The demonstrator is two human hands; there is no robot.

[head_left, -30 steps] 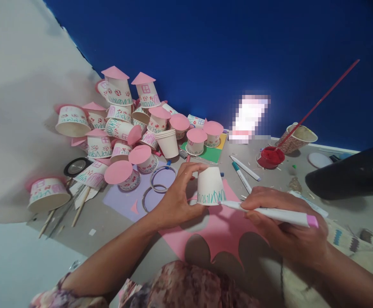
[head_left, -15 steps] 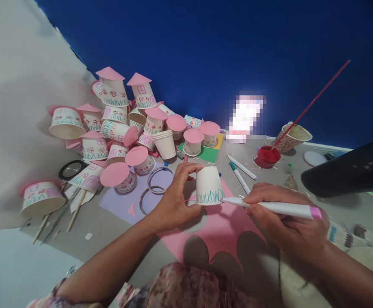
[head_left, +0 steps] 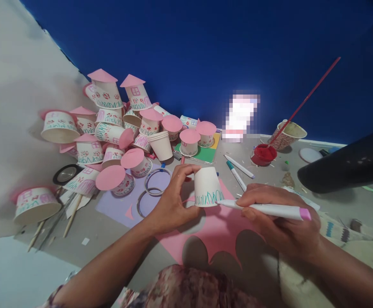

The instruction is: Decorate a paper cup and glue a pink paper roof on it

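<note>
My left hand (head_left: 173, 200) grips an upside-down white paper cup (head_left: 207, 184) from its left side, with the thumb low by the rim. Green zigzag strokes run around the lower part of the cup. In my right hand (head_left: 279, 218) is a white marker with a pink end (head_left: 276, 210), its tip at the cup's lower right edge. Below the cup lies pink paper (head_left: 218, 239) with round cut-outs. Two silver rings (head_left: 158, 182) rest on purple paper (head_left: 109, 201) to the left.
Decorated cups with pink paper roofs (head_left: 110, 178) are piled at the left. A stack of plain cups (head_left: 161, 146) stands among them. Markers (head_left: 236, 174) lie behind the hands. A red paint pot (head_left: 263, 155) and a black cylinder (head_left: 343, 164) are at the right.
The marker and my right hand have shifted slightly left, with the tip now a little further left along the cup's lower edge. The whole view has moved slightly.
</note>
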